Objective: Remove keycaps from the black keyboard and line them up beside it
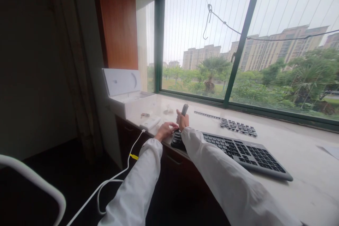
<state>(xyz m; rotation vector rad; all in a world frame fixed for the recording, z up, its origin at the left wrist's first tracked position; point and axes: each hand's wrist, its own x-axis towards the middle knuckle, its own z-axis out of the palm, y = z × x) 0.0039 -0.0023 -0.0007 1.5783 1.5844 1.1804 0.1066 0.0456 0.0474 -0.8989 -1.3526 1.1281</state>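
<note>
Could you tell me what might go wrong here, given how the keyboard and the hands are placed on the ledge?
1. The keyboard has its left end at the ledge's front edge; pressing there might tip or slide it off.
2. The right hand holds a small tool above the keys; a slip could flick a keycap away.
3. Loose keycaps lie in rows behind the keyboard, and a sleeve might scatter them.

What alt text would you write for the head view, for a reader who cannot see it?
Two hands in white sleeves work at the left end of a keyboard on a pale sill: the right hand holds a small tool upright, the left hand rests beside it. Loose keycaps and an open white box lie nearby, below a window.
</note>
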